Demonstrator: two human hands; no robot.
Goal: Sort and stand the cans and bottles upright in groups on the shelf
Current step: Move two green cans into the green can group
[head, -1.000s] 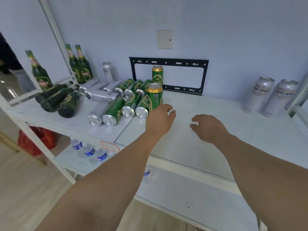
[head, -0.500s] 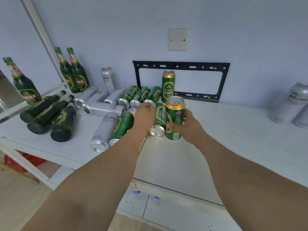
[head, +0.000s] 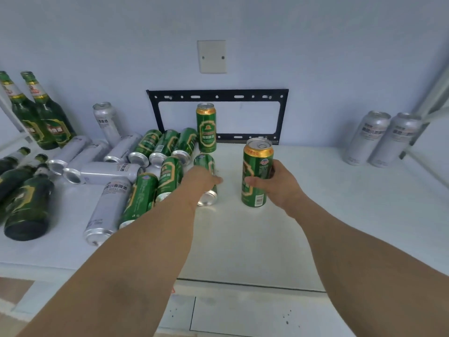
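Note:
My right hand [head: 277, 184] grips an upright green can [head: 256, 171] standing on the white shelf [head: 315, 215]. My left hand [head: 200, 178] closes over a lying green can [head: 206, 190] at the right edge of a pile. Several green cans [head: 167, 147] and silver cans [head: 107, 171] lie on their sides in that pile. One green can [head: 206, 127] stands upright at the back. A silver can [head: 105, 120] stands behind the pile. Two green bottles [head: 36, 113] stand at the far left; others [head: 24, 203] lie on their sides.
Two silver cans [head: 384, 139] stand upright at the right, beside a white frame post [head: 432, 98]. A black metal bracket [head: 218, 96] is fixed to the wall behind the cans. A lower shelf [head: 243, 314] shows beneath the front edge.
My right hand has moved the upright green can to the right, away from the pile. My left hand has shifted onto the rightmost lying green can. The view moved closer.

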